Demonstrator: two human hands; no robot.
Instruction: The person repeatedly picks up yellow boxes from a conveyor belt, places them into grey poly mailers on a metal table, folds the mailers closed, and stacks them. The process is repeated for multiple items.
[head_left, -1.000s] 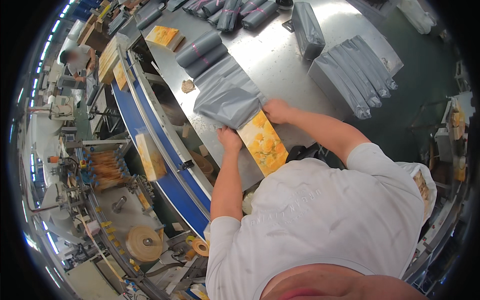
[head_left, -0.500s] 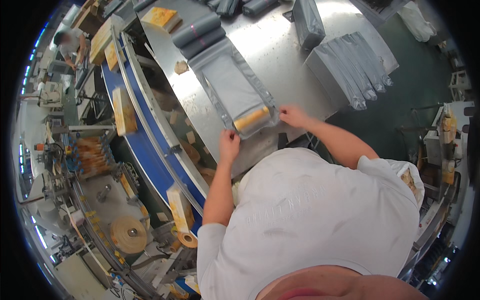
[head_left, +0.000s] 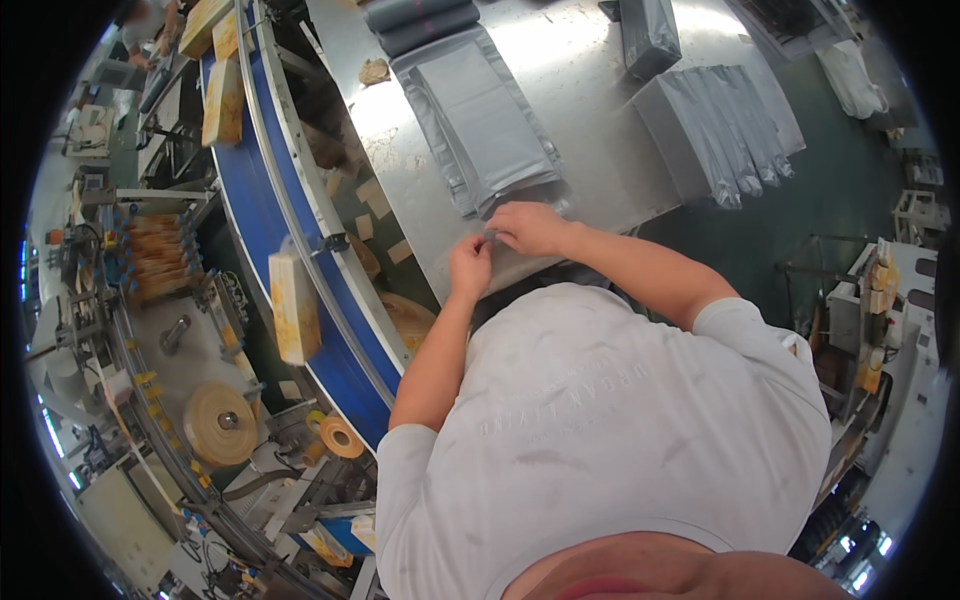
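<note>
A grey plastic bag [head_left: 487, 120] with a block-shaped filling lies on the metal table in front of me, over more flat grey plastic. No yellow shows at its near end. Just in front of that end my two hands meet. The left hand [head_left: 470, 266] is closed, thumb against the fingers. My right hand [head_left: 532, 230] comes in from the right with its fingertips pinched beside the left thumb. A small greyish bit shows between the fingertips, too small to name. The right hand hides part of the bag's near edge.
Dark grey rolls [head_left: 425, 22] lie beyond the bag. Filled grey bags [head_left: 715, 130] stand in a row on the right, with another upright grey bag [head_left: 648, 38] behind. At left, a blue conveyor [head_left: 262, 200] carries yellow-and-white packs [head_left: 292, 305]. A brown crumpled lump [head_left: 374, 72] sits on the table.
My hands have come together from the two sides of the bag's near end. The yellow pack end, visible before, is now covered. Packs on the conveyor have shifted, and the view has moved slightly.
</note>
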